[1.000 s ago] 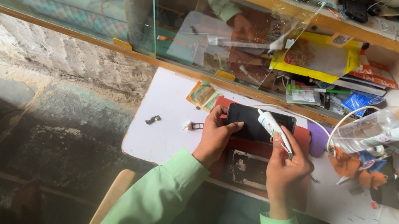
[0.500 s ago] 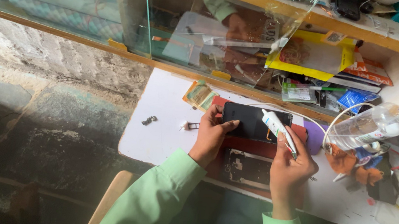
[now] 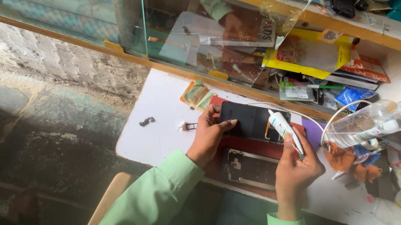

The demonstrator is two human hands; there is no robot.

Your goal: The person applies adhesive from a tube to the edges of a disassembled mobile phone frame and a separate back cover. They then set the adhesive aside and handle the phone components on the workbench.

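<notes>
A black phone (image 3: 251, 121) lies flat on a dark red mat (image 3: 253, 148) on the white worktable (image 3: 156, 127). My left hand (image 3: 209, 134) presses its left edge with spread fingers. My right hand (image 3: 298, 167) grips a small white tube (image 3: 285, 129) whose nozzle points at the phone's right side. Below the phone rests an opened phone frame (image 3: 249, 168), between my two wrists. Both sleeves are light green.
A clear spray bottle (image 3: 374, 122) lies to the right with a white cable. Folded banknotes (image 3: 196, 95), a small tray part (image 3: 189, 125) and a dark bit (image 3: 146, 121) sit left of the mat. Clutter fills the right side; a glass case (image 3: 135, 18) stands behind.
The view has shifted slightly. My hands stay on the phone and tube in nearly the same pose.
</notes>
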